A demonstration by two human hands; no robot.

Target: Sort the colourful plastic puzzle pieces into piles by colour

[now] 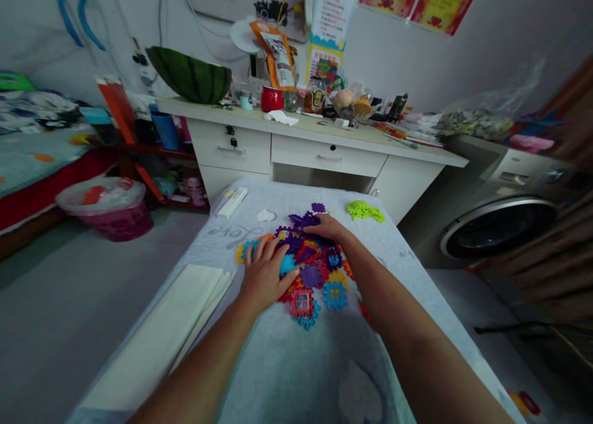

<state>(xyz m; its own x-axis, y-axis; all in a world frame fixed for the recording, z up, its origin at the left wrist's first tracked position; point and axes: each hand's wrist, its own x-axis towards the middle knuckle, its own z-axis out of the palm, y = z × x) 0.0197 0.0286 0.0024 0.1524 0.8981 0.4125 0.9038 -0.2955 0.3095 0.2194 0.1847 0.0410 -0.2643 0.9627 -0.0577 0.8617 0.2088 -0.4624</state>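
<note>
A heap of flat plastic interlocking tiles (319, 275) in purple, red, blue, orange and yellow lies on a cloth-covered table (287, 362). My left hand (265, 272) rests flat on the heap's left side, fingers spread, over a light blue tile (287, 264). My right hand (327, 226) lies palm down on the far purple tiles (300, 221), fingers stretched out. A small cluster of lime green tiles (365, 211) sits apart at the far right of the table.
A folded white cloth (176, 325) lies along the table's left side, a white tube (232, 202) near the far left corner. Behind stands a cluttered white desk (324, 149) with a watermelon half (191, 75). A washing machine (498, 226) is right, a pink bin (109, 206) left.
</note>
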